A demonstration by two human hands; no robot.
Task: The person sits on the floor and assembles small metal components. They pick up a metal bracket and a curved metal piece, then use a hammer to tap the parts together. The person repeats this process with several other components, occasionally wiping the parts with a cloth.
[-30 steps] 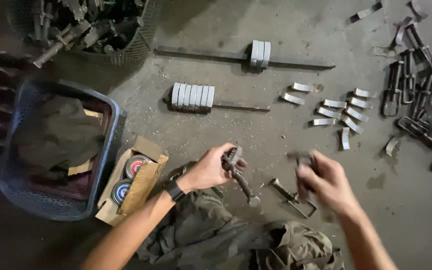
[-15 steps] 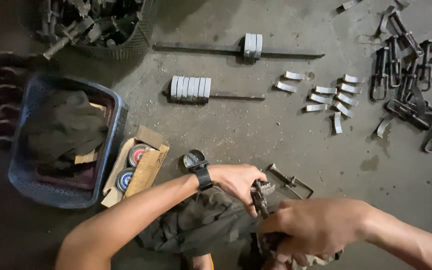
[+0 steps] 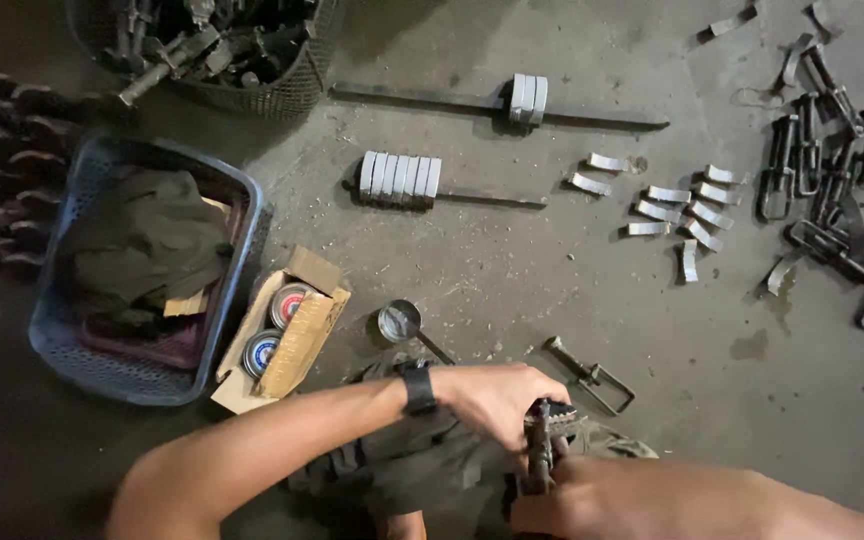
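My left hand [image 3: 497, 402], with a black watch on its wrist, grips the top of a dark metal clamp tool [image 3: 539, 445] held upright over my lap. Lower down, my right hand [image 3: 582, 500] is wrapped around the same tool's lower part at the bottom edge of the view. A loose metal clamp frame [image 3: 592, 376] lies on the concrete floor just to the right of my left hand. A small round tin lid [image 3: 399, 321] rests on the floor just beyond my left wrist.
A blue plastic basket [image 3: 52, 345] with dark cloth stands at left, beside a cardboard box [image 3: 297, 340] of round tins. Two rods [image 3: 492, 198] carry stacked metal plates. Small metal clips [image 3: 667, 196] and a pile of dark clamps [image 3: 827, 190] lie at right. A mesh basket [image 3: 282, 95] of parts sits top left.
Both hands have drawn in toward my lap with the clamp tool, the right one dropping to the bottom edge. One clamp frame stayed on the floor. The view shifted down.
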